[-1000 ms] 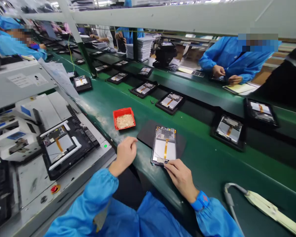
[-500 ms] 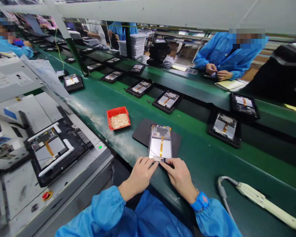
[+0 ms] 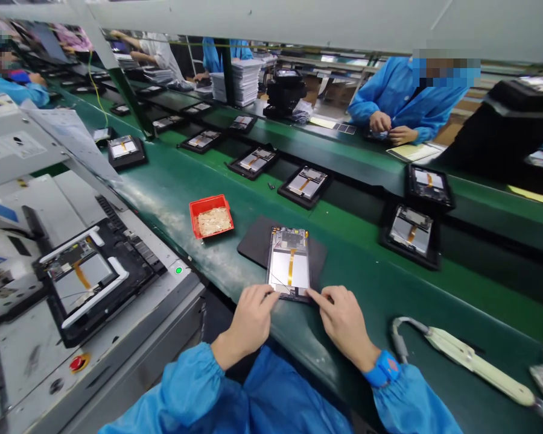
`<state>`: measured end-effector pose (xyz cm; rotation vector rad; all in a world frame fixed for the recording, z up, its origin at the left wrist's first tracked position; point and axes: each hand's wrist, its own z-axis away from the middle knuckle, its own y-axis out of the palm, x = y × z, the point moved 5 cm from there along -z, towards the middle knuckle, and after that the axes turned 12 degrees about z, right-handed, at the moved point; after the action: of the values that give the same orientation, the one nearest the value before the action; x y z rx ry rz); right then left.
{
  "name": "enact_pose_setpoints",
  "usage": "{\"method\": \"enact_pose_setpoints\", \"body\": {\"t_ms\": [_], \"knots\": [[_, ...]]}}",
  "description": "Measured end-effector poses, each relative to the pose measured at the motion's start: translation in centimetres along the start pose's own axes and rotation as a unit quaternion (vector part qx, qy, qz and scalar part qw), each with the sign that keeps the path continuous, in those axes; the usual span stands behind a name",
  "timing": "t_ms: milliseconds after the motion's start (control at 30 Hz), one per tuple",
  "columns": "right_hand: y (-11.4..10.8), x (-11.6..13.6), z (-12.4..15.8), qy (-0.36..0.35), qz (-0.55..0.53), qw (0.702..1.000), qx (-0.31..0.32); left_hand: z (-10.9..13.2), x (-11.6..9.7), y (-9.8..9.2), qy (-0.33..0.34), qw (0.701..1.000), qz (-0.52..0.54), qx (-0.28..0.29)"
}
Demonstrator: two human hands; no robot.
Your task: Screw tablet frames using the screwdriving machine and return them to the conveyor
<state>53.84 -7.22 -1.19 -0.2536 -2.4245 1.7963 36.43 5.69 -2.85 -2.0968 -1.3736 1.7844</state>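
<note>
An opened tablet (image 3: 278,265) lies in front of me, with its circuit board, pale battery and orange ribbon cable exposed. It rests partly on a dark flat pad (image 3: 253,241). At the tablet's near left corner, my left hand (image 3: 248,316) is closed, thumb and fingers against the edge. My right hand (image 3: 345,319) is at the near right corner, one digit reaching onto the edge and the others curled. A thin dark wire crosses the tablet's lower left part. The undersides of both hands are hidden.
A red bin (image 3: 211,217) of small pale pieces stands to the left. Opened tablets in black trays (image 3: 305,185) line the belt. A cream-handled tool (image 3: 479,364) lies right. A machine (image 3: 9,349) holds another tablet at left. A co-worker (image 3: 389,96) sits opposite.
My hands have moved apart from the middle of the tablet's near edge towards its corners. The right hand has shifted right, uncovering part of that edge. The view has turned slightly.
</note>
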Motion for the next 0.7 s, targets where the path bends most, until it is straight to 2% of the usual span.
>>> {"method": "enact_pose_setpoints", "body": {"t_ms": [67, 100, 133, 200, 267, 333, 400, 500, 600, 700], "knots": [[0.1, -1.1, 0.3, 0.064, -0.067, 0.996, -0.016, 0.0, 1.8, -1.0, -0.116, 0.984, 0.114, -0.074], [0.3, -1.5, 0.4, 0.094, -0.102, 0.99, -0.014, 0.0, 2.9, -1.1, -0.184, 0.961, 0.183, -0.092], [0.6, -1.7, 0.5, 0.124, -0.136, 0.983, -0.005, -0.2, 3.8, -0.7, -0.248, 0.93, 0.257, -0.087], [1.5, -2.1, 0.5, 0.185, -0.201, 0.961, 0.034, -0.7, 4.8, 0.9, -0.341, 0.852, 0.396, -0.034], [2.3, -2.2, 0.6, 0.243, -0.265, 0.931, 0.07, -1.5, 4.8, 2.2, -0.376, 0.79, 0.484, -0.005], [2.4, -2.3, 0.6, 0.29, -0.323, 0.898, 0.073, -2.2, 4.3, 2.8, -0.37, 0.763, 0.529, -0.022], [1.9, -2.3, 0.3, 0.324, -0.373, 0.868, 0.05, -2.3, 3.4, 2.5, -0.342, 0.751, 0.563, -0.052], [0.5, -1.1, -1.1, 0.314, -0.418, 0.851, 0.057, -1.4, 1.9, 0.5, -0.297, 0.732, 0.609, -0.077], [-0.5, 1.8, -4.6, 0.22, -0.415, 0.877, 0.102, 1.0, 1.5, -3.5, -0.257, 0.734, 0.614, -0.134], [-0.3, 6.1, -10.1, 0.118, -0.401, 0.902, 0.108, 5.6, 2.3, -9.1, -0.215, 0.768, 0.554, -0.237]]}}
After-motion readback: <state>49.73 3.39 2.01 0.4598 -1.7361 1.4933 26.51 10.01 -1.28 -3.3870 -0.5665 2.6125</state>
